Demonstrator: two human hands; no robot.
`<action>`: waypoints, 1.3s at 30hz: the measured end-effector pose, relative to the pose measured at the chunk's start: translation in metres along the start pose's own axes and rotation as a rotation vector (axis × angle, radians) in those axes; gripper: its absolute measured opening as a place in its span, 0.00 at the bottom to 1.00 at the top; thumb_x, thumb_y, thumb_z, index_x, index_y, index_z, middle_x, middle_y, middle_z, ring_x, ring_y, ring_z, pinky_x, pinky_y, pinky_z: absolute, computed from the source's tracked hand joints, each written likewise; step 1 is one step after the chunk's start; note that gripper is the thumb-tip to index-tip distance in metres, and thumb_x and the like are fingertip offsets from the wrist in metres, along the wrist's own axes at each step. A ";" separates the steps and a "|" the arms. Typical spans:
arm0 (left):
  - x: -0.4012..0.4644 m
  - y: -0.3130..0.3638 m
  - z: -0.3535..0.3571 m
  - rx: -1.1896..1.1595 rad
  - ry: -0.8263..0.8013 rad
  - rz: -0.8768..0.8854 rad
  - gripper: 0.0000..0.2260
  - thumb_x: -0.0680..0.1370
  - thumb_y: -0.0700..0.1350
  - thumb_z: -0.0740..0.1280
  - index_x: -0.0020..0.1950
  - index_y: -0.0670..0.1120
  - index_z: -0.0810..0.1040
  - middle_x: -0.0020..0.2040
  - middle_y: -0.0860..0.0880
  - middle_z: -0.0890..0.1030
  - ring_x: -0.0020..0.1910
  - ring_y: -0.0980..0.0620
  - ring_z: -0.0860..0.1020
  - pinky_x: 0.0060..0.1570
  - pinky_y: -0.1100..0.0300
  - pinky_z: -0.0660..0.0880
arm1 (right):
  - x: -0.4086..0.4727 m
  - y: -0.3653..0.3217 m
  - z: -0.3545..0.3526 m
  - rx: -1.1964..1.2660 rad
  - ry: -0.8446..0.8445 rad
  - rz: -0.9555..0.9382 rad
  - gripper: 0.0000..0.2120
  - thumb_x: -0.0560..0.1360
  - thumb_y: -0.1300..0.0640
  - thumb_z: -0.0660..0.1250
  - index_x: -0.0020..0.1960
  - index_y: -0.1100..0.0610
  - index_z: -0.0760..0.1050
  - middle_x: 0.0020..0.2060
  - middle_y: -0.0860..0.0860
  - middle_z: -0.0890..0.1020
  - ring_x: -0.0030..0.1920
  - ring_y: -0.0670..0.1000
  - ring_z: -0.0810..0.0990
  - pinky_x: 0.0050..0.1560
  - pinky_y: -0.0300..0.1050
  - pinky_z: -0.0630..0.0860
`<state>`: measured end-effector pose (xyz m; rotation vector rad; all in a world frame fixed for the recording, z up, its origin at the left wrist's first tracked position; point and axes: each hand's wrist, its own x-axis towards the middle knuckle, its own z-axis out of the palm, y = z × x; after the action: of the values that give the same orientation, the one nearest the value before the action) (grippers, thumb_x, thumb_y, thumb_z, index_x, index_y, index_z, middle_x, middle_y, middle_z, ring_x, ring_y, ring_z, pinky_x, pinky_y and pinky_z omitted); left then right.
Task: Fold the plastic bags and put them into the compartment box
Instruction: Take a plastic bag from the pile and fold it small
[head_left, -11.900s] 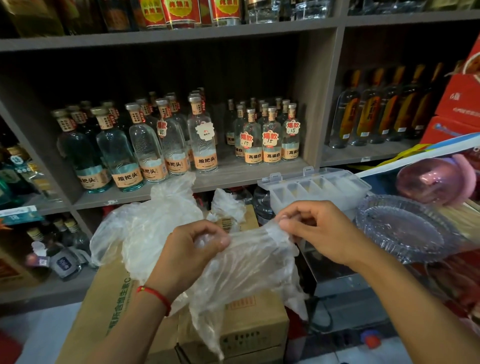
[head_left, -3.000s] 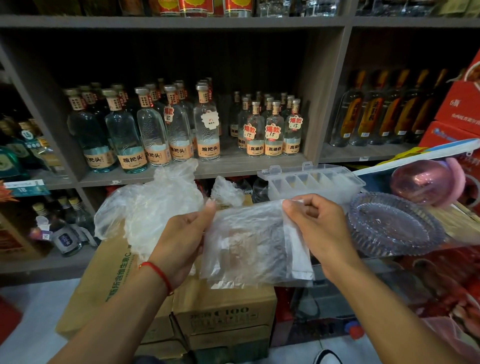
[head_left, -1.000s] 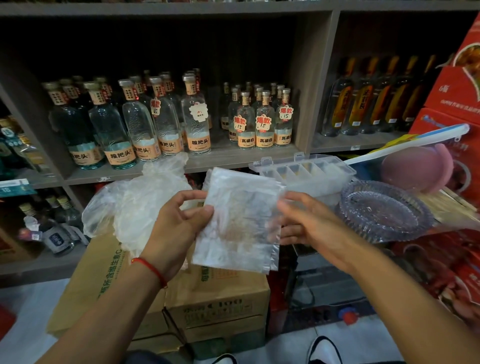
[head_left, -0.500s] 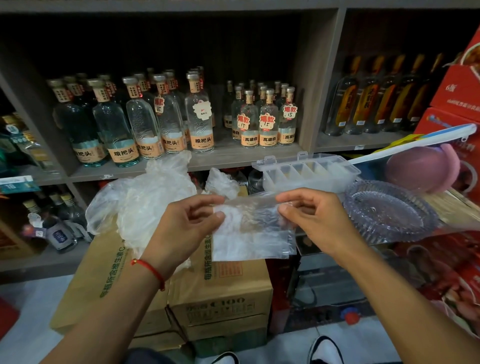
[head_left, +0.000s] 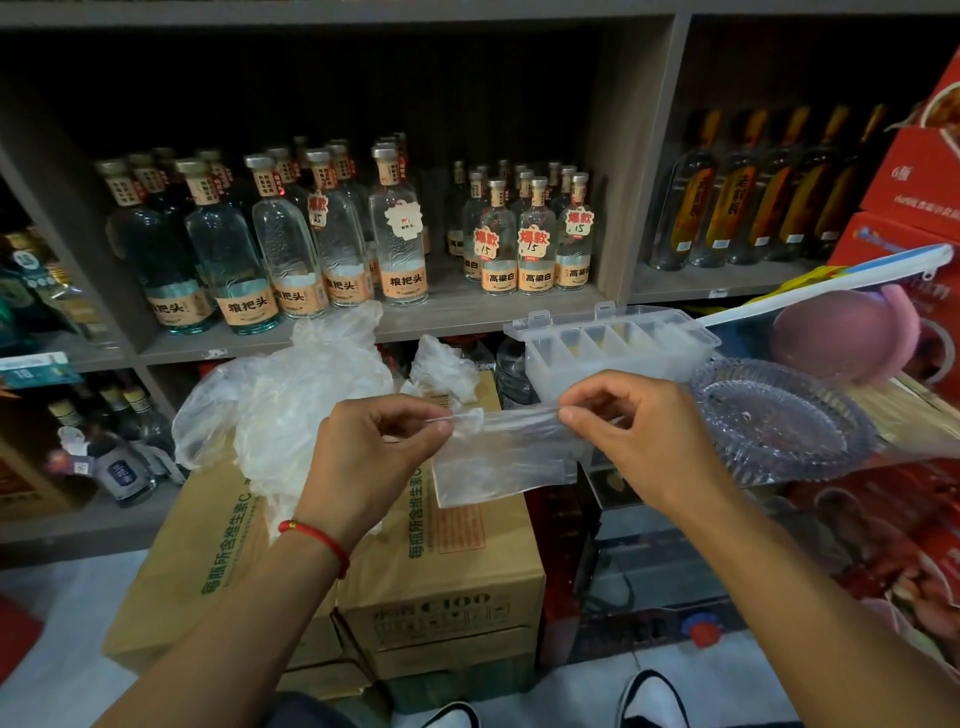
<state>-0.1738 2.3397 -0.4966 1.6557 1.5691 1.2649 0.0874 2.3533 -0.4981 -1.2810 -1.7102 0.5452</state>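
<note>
A clear plastic bag (head_left: 501, 460), folded into a flat rectangle, hangs between my hands in front of me. My left hand (head_left: 371, 457) pinches its top left corner and my right hand (head_left: 631, 431) pinches its top right edge. Behind my right hand stands the translucent compartment box (head_left: 613, 345) with its lid open and several empty slots showing. A loose heap of clear plastic bags (head_left: 283, 400) lies on the cardboard cartons to the left, and a smaller crumpled bag (head_left: 441, 369) sits behind the folded one.
Stacked cardboard cartons (head_left: 441, 571) stand below my hands. A cut-glass dish (head_left: 779, 421) sits right of the box, with a pink round object (head_left: 831, 332) behind it. Shelves of glass liquor bottles (head_left: 395, 228) fill the background. My shoes show at the bottom edge.
Over the last second the bag went from a taller upright sheet to a shorter, wider rectangle folded over. Both hands now pinch its upper edge at the corners.
</note>
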 end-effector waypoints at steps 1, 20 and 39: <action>0.000 0.000 0.000 0.011 0.002 0.001 0.03 0.74 0.45 0.78 0.44 0.53 0.88 0.40 0.56 0.87 0.43 0.58 0.83 0.45 0.63 0.80 | 0.000 0.000 0.000 -0.034 0.005 -0.030 0.05 0.75 0.56 0.78 0.46 0.45 0.85 0.41 0.41 0.85 0.44 0.43 0.83 0.45 0.38 0.80; -0.017 0.026 0.013 0.255 -0.141 0.231 0.03 0.77 0.43 0.72 0.44 0.49 0.82 0.44 0.54 0.81 0.46 0.58 0.78 0.50 0.56 0.76 | -0.005 -0.038 0.024 -0.434 -0.305 -0.343 0.11 0.80 0.45 0.70 0.57 0.50 0.82 0.53 0.43 0.81 0.57 0.47 0.75 0.59 0.50 0.73; -0.016 0.021 0.010 0.024 -0.413 0.147 0.10 0.76 0.40 0.76 0.55 0.51 0.83 0.47 0.52 0.86 0.47 0.55 0.83 0.54 0.51 0.81 | -0.003 -0.016 -0.016 0.184 -0.289 0.004 0.05 0.76 0.60 0.76 0.49 0.51 0.85 0.44 0.45 0.87 0.46 0.42 0.85 0.49 0.34 0.78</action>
<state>-0.1538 2.3227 -0.4872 1.9280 1.2346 0.8960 0.0931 2.3424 -0.4794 -1.1145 -1.8423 0.9049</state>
